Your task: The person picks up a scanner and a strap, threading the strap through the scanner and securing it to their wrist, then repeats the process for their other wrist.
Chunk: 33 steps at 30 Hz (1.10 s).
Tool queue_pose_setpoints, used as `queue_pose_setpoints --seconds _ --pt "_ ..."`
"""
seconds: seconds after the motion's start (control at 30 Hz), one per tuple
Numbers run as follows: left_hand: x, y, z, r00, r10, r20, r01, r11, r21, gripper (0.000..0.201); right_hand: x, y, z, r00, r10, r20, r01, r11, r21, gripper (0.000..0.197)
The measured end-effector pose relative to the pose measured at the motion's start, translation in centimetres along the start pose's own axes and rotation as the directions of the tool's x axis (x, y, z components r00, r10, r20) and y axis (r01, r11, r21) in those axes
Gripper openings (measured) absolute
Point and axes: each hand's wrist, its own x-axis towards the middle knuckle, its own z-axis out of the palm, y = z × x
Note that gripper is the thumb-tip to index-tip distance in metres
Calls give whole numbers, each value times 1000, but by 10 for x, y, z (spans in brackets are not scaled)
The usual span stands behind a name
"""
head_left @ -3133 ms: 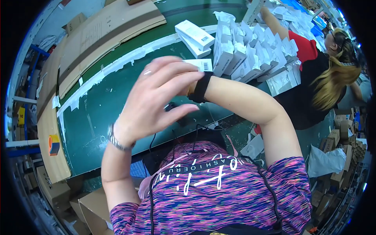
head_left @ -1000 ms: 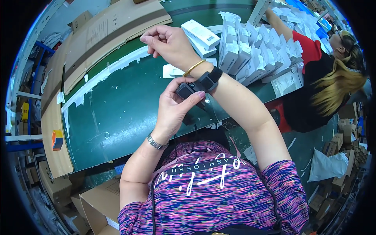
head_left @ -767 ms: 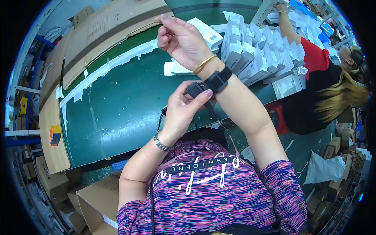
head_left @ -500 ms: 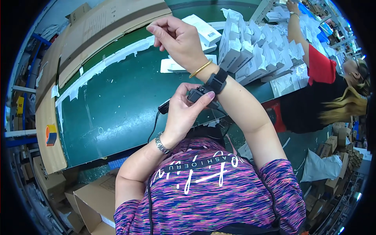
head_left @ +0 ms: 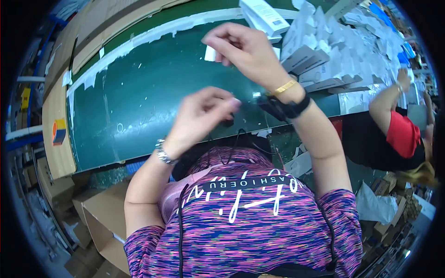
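Over the smooth green tabletop, two bare hands are hovering apart — the left hand is blurring, half-curled, above one metal-link watch, and whether it is gripping the small dark thing beside it, cannot tell. The right hand is holding loosely closed, its wrist wearing one shiny gold bangle and, just behind that, one black strapped device. Farther right, white open-flapped card boxes are standing crowded, overlapping too much to count — one round tape roll is sitting far left on wood.
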Motion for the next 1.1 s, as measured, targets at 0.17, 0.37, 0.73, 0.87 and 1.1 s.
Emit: queue_pose_setpoints --seconds 0.17,0.37,0.73,0.87,1.1 --pt "-23 -54 -70 925 165 -341 -44 941 335 32 -61 28 -9 985 8 173 61 919 -390 26" --pt "-12 -67 -46 869 458 -188 -203 676 708 34 -94 50 18 982 91 165 4 867 -499 50" --pt "5 -63 -41 906 292 -306 -229 947 226 44 -98 44 32 984 179 -12 -177 964 -199 57" --pt "-5 -38 -38 880 360 -309 -209 878 431 38 -84 24 28 983 181 16 -177 974 -138 56" --pt "-10 -11 -52 835 550 2 -484 733 479 40 -74 0 24 973 168 157 -208 937 281 58"
